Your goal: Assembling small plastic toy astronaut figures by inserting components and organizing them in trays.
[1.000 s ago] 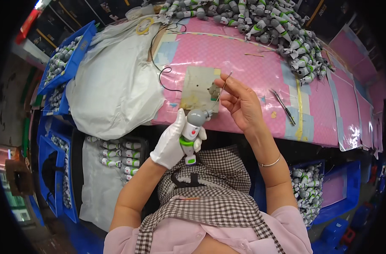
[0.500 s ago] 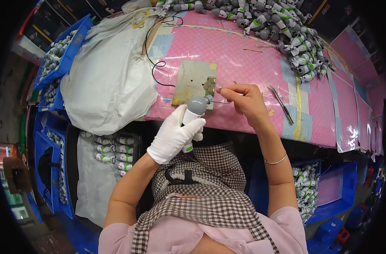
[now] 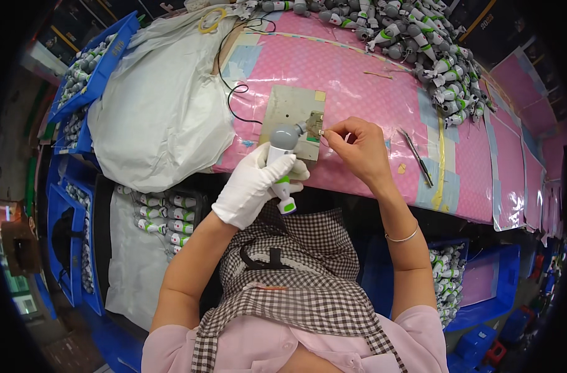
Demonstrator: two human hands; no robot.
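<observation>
My left hand (image 3: pixel 249 186), in a white glove, is wrapped round a handheld device (image 3: pixel 284 138) with a round grey head, white body and green accents. Its head tilts up toward a metal plate (image 3: pixel 280 105) on the table, and its narrow grey tip reaches close to a small circuit board (image 3: pixel 315 119) on that plate. My bare right hand (image 3: pixel 359 149) has thumb and forefinger pinched on a tiny whitish piece (image 3: pixel 322 132) at the board's right edge. What kind of piece it is cannot be made out.
Tweezers (image 3: pixel 416 156) lie right of my right hand on the pink table cover (image 3: pixel 370 81). A black cable (image 3: pixel 227 102) runs to the plate. Many similar devices (image 3: pixel 414 37) are heaped at the back right. White sheeting (image 3: pixel 159 118) and blue crates (image 3: pixel 118 50) stand left.
The device has moved up and closer to the circuit board. My right hand has come to the board's edge, its pinch kept.
</observation>
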